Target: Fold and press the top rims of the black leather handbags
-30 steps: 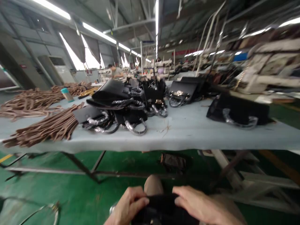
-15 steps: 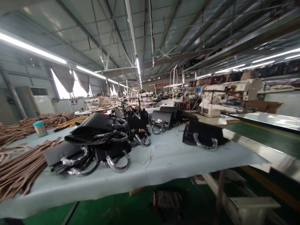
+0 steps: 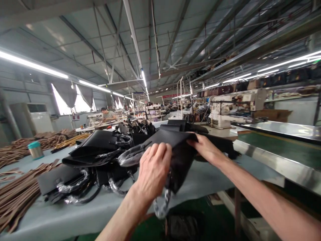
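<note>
**Bag point(image 3: 179, 157) gripped on two sides**

The left hand point(image 3: 152, 167) has its fingers point(image 3: 160, 152) together, curled over the bag's near face. The right hand point(image 3: 204, 149) pinches its top right edge. The bag hangs above the tabletop's point(image 3: 200, 177) near edge, just beside a pile point(image 3: 100, 150) of bags.

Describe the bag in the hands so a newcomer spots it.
Over the long pale table, just right of the heap of black bags, is the bag. It alone is lifted off the surface, gripped by the left hand and right hand, its plastic-wrapped handle dangling below.
</note>
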